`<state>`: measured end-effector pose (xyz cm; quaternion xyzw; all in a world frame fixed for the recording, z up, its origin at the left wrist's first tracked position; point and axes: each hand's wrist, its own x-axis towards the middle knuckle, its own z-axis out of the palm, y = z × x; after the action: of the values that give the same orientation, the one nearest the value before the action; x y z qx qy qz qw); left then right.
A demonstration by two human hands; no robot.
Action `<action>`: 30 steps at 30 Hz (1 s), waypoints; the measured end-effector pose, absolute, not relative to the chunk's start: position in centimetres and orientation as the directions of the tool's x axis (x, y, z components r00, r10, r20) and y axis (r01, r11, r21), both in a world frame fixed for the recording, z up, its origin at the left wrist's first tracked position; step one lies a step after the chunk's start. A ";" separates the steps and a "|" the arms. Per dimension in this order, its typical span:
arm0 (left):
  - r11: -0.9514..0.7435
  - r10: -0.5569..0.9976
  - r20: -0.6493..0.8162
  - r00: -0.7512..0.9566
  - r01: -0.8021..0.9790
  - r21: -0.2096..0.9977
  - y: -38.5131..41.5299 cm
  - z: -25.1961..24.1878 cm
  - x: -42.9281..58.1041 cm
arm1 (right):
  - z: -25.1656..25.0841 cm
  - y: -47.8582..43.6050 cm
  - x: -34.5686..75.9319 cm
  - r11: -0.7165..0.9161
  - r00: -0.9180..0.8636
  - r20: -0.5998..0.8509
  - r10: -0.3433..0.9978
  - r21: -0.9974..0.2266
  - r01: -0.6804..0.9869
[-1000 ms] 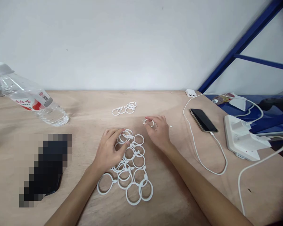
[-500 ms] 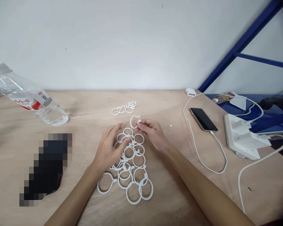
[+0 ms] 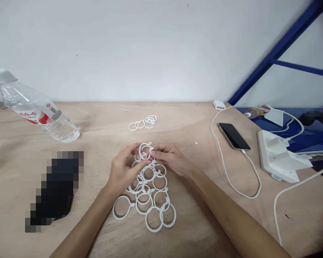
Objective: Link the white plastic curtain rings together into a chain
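Observation:
Over the top of a spread of white plastic rings, both my hands meet at one white plastic snap ring. My right hand pinches it by the tab between thumb and fingers. From the other side, my left hand grips its rim, fingertips at the upper left and thumb below. Whether its clasp is fastened I cannot tell. Beneath and in front lie several similar rings, many overlapping, each with a small tab. Part of this spread is hidden behind my left hand.
A small group of rings lies farther back. At left lean a water bottle and a pixelated dark object. On the right are a phone, a white cable, a power strip and a white charger block.
My right hand has brought the ring left and down to my left hand. My left fingers have closed on its rim; before, they were apart and held nothing.

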<state>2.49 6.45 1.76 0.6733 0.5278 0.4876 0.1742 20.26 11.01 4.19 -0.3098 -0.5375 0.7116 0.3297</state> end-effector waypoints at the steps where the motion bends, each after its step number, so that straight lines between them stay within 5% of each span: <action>1: -0.373 0.884 0.465 -0.040 0.539 0.755 6.5 1.8 2.5 | 4.2 11.0 20.2 -0.202 -0.587 -0.089 0.805 -0.971 -0.130; 8: -0.384 0.879 0.477 0.003 0.599 0.703 6.5 2.2 2.4 | 3.3 11.3 20.2 0.064 -0.316 0.080 0.945 -0.996 -0.059; 12: -0.427 0.863 0.503 0.050 0.604 0.673 6.4 2.1 2.4 | 3.0 11.3 20.1 0.197 -0.303 0.181 0.936 -0.980 0.023; 30: -0.356 0.923 0.376 0.087 0.567 0.743 6.4 2.1 2.3 | 2.5 10.6 19.8 0.261 -0.264 0.221 0.939 -0.957 0.128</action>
<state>2.28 6.38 2.14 0.7066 0.5271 0.4227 0.2102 19.76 10.64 2.51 -0.4075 -0.6547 0.4511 0.4493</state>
